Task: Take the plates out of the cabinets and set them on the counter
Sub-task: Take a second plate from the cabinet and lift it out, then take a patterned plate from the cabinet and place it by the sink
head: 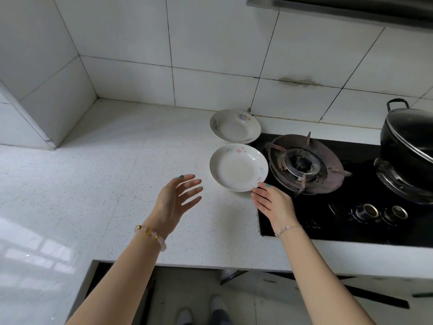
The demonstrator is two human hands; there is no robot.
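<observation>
Two white plates with small flower prints lie on the speckled white counter (105,160), just left of the stove. The nearer plate (237,167) has my right hand (273,202) at its front right rim, thumb tip touching the edge and fingers spread, not gripping it. The farther plate (235,125) sits behind it near the tiled wall. My left hand (178,195) hovers open over the bare counter to the left of the nearer plate, holding nothing.
A black gas hob (339,219) lies right of the plates, with a bare burner (302,164) beside the nearer plate and a lidded black pot (410,146) on the far burner. A tiled wall and corner column back the counter. Below the counter's front edge the floor shows.
</observation>
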